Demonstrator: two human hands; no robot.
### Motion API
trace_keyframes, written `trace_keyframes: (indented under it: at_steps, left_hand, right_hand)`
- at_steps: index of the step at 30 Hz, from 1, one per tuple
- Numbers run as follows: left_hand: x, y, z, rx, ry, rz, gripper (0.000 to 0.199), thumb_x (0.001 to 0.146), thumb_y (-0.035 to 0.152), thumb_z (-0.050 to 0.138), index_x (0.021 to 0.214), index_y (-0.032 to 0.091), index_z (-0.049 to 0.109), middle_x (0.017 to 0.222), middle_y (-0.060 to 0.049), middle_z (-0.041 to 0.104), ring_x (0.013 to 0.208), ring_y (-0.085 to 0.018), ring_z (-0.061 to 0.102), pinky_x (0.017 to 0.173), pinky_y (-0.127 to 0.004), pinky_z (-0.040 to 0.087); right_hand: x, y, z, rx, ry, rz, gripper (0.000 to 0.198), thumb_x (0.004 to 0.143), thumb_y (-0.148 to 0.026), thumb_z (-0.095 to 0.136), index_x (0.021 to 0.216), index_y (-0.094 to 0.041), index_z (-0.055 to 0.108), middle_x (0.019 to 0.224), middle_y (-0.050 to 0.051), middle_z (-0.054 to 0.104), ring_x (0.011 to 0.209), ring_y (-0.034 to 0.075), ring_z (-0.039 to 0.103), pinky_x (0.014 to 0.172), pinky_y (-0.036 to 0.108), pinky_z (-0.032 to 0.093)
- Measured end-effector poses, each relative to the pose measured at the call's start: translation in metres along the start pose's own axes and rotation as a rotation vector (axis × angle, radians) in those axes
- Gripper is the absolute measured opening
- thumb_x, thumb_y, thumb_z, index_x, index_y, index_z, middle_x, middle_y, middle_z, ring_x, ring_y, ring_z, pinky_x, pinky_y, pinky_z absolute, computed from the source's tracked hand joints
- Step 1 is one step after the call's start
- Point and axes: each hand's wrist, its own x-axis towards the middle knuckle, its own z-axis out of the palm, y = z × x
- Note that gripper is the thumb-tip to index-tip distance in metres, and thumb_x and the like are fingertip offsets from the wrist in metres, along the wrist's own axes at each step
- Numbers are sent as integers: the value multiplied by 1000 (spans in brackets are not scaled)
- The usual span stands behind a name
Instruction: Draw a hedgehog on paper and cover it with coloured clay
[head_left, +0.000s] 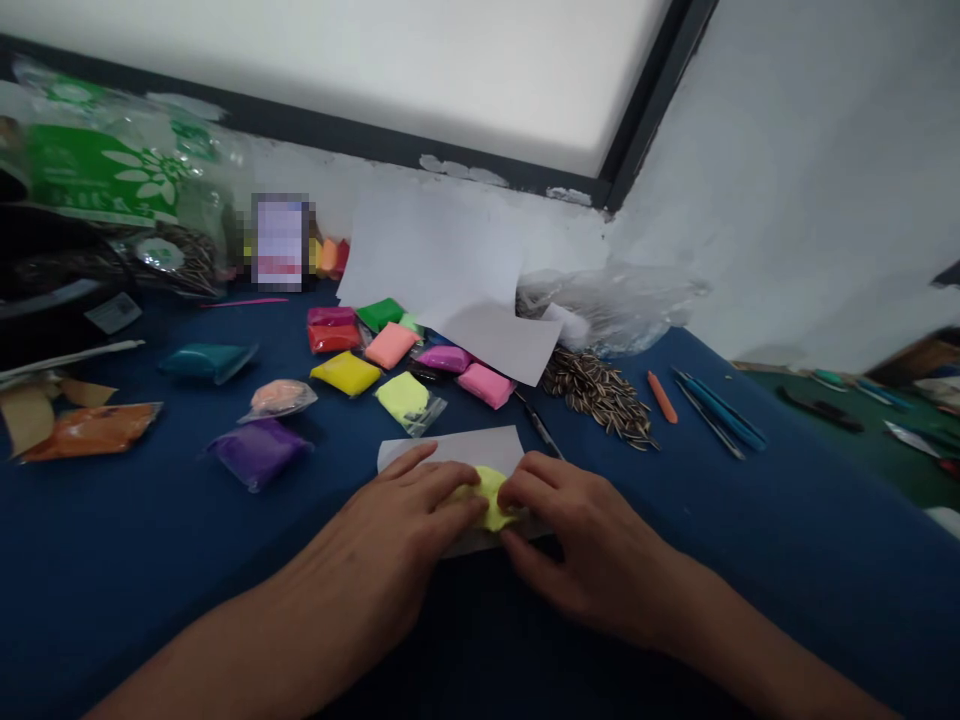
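A lump of light yellow modelling clay (493, 497), soft and somewhat flattened, lies on a sheet of white paper (502, 443) in front of me. My left hand (420, 510) covers its left side, with thumb and forefinger pressed to it and the outer fingers stretched over the paper. On the right edge, the bent fingers of my right hand (562, 520) pinch the clay. Parts of the lump are hidden under both hands. Just beyond the paper sits an opened packet of the same yellow clay (403, 400).
Several coloured clay packets, including a purple one (260, 452) and a pink one (486, 384), lie on the blue tabletop (150, 560). Sunflower seeds (600, 395) are heaped at right, near a pen (538, 425), an orange stick (662, 397) and blue tweezers (720, 410).
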Motion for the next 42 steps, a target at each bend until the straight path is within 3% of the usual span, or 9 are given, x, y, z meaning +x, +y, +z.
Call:
trace_keyframes:
  at_steps: [8,12,18,27,30,38,42]
  left_hand:
    - [1,-3,9,92,40,67,58,80,-3,43,130,21,60,132,-7,67,129,-32,52,116,-62,27]
    - [1,-5,12,58,54,64,61,79,-3,43,131,25,59,134,-2,68,134,-30,49,117,-60,22]
    - [-1,-7,11,52,44,65,63,77,0,46,131,29,59,132,0,69,129,-31,53,116,-61,23]
    - [0,-9,23,212,83,122,43,87,7,46,123,25,64,126,-4,71,126,-31,54,119,-57,15]
    - [0,-7,21,254,32,118,40,89,13,51,126,24,63,130,-6,69,130,-33,53,120,-57,13]
    - [0,-4,16,223,-21,65,44,83,10,57,123,25,66,133,-6,68,131,-34,53,118,-60,21]
    - [0,2,12,133,-40,2,57,77,4,52,130,23,60,134,-5,68,130,-32,55,117,-59,26]
  right_hand:
    - [-1,-1,4,-136,17,-80,2,90,-14,62,92,-14,63,90,7,63,78,20,60,66,30,43]
    - [-2,3,9,-288,38,-134,15,96,-10,54,86,-13,64,81,6,63,69,19,59,59,31,40]
    - [-4,0,4,-198,-8,-97,11,93,-10,58,98,-13,68,87,6,66,72,19,62,60,30,42]
    - [-6,-2,8,-289,2,-92,12,87,-5,55,86,-14,63,84,7,65,70,20,58,58,31,40]
    - [-7,-6,3,-143,-9,-53,13,85,-4,53,83,-15,60,82,6,63,69,18,56,59,29,40]
    - [-1,-4,-20,645,41,284,12,90,-22,55,80,-18,58,66,-4,51,58,11,45,52,22,37]
    - [2,5,-19,647,177,320,10,89,-26,59,83,-18,58,82,1,59,66,12,54,56,24,46]
